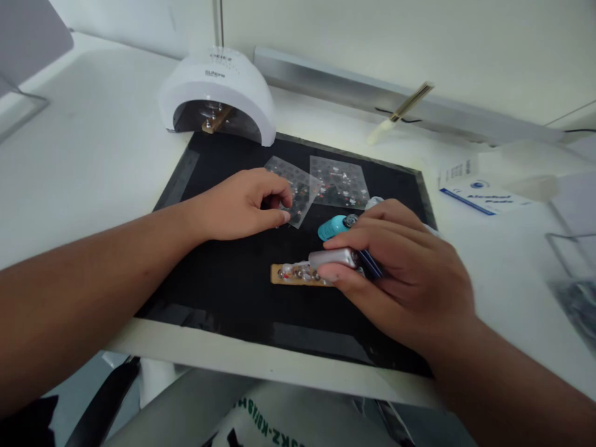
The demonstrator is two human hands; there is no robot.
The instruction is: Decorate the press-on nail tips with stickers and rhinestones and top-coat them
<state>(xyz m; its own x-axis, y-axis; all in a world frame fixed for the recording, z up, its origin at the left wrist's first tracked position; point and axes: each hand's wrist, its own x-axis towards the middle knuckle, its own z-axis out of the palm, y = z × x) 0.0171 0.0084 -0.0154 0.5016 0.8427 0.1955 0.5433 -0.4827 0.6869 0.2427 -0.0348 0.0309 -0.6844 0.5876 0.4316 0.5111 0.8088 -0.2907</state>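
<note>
My right hand is closed round a small silvery nail polish bottle, held sideways between thumb and fingers. Just beyond it lies a turquoise nail polish bottle with a dark cap. Something dark blue, partly hidden by my fingers, shows beneath the hand. Below the silvery bottle, a wooden strip bears decorated pieces; its right end is covered. My left hand rests with loosely curled fingers, thumb apart from the index, at the edge of a clear sticker sheet. A second sticker sheet overlaps it.
A white nail lamp stands at the back left of the black mat, with another wooden strip inside its opening. At the back right is a pale brush. An Alcohol Pads box sits to the right.
</note>
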